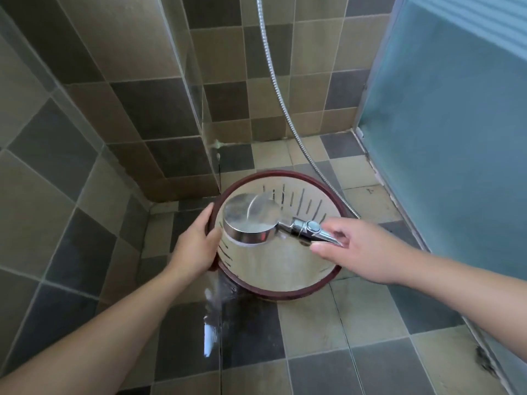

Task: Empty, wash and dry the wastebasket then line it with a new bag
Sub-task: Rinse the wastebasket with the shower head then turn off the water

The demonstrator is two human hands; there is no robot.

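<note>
Two hands: left (194, 246) grips wastebasket (285, 293) rim, right (362, 252) holds showerhead (251, 220).

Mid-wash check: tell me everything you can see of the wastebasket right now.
The wastebasket is round, with a dark red rim and a pale inner wall cut by rows of thin vertical slits; it looks like plastic. It sits on the tiled shower floor, its opening facing the camera, with no bag or rubbish visible. The left hand grips its left rim. The right hand holds a chrome shower head over the opening, spraying in. Water spills onto the floor nearby.
</note>
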